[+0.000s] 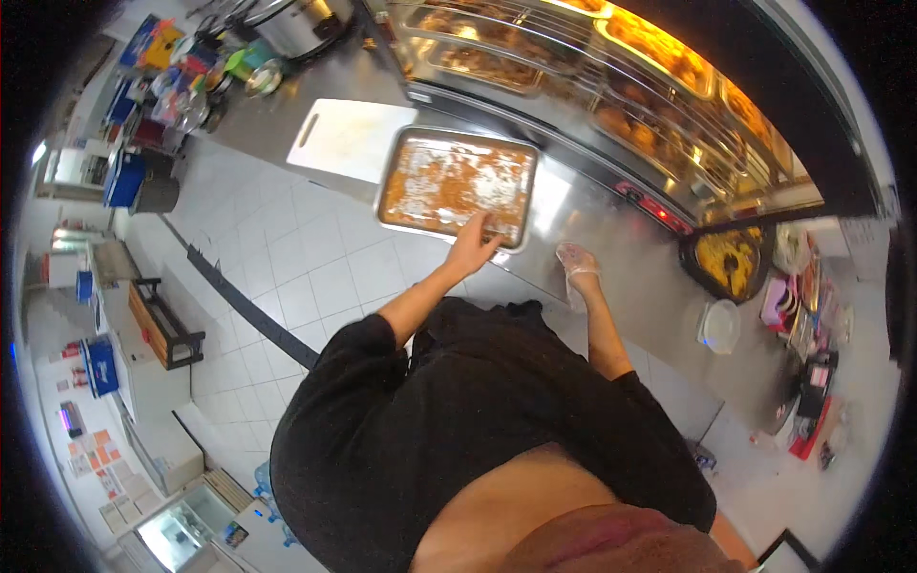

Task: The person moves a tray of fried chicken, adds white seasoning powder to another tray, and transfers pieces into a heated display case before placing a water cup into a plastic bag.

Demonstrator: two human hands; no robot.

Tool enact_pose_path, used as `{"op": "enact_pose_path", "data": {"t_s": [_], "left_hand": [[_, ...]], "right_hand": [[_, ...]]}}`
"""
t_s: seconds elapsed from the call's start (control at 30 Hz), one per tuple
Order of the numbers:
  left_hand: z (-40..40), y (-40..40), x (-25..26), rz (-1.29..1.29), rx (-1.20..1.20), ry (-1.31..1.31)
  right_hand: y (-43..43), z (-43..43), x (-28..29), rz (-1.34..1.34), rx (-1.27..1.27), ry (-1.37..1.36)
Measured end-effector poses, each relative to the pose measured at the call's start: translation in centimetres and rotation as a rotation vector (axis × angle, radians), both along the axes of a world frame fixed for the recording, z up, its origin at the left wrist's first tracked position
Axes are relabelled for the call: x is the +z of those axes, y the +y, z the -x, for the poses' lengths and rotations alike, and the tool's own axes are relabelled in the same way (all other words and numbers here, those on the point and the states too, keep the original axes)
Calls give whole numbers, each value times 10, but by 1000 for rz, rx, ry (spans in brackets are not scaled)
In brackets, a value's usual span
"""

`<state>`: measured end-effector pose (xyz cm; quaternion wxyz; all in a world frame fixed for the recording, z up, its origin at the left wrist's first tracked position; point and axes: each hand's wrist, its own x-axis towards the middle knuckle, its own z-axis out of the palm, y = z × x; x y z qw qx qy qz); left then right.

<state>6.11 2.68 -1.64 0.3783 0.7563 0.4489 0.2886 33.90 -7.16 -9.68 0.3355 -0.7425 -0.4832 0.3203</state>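
Note:
My left hand (474, 247), bare, is on the near rim of a rectangular metal tray (534, 188), close to its right corner, with fingers over the inside. Orange-brown residue or sauce coats the tray's bottom, with shiny metal showing through. The tray overlaps a white cutting board (351, 140) and reaches past the counter's front edge. To the right of the tray, my right hand (577, 261) wears a loose clear plastic glove and is over the steel counter (623, 286). Nothing plain shows in it; its finger pose is blurred.
Behind the counter stands a lit glass display case (501, 107) with trays of food. A dark pan of yellow food (727, 261) and a white plastic container (718, 326) sit at right. A large metal pot (290, 29) and clutter stand at the upper left.

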Motion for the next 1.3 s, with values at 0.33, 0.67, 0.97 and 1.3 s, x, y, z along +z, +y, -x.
{"op": "enact_pose_path", "data": {"t_s": [0.33, 0.67, 0.97, 1.3], "left_hand": [[418, -176, -129, 757, 279, 334], [610, -10, -114, 839, 336, 52], [732, 297, -138, 543, 657, -430], [946, 138, -176, 1038, 830, -474]], "right_hand": [[111, 81, 3, 488, -269, 494], [146, 301, 155, 250, -283, 830], [430, 557, 99, 132, 158, 866], [687, 1081, 143, 302, 517, 1197]]}}
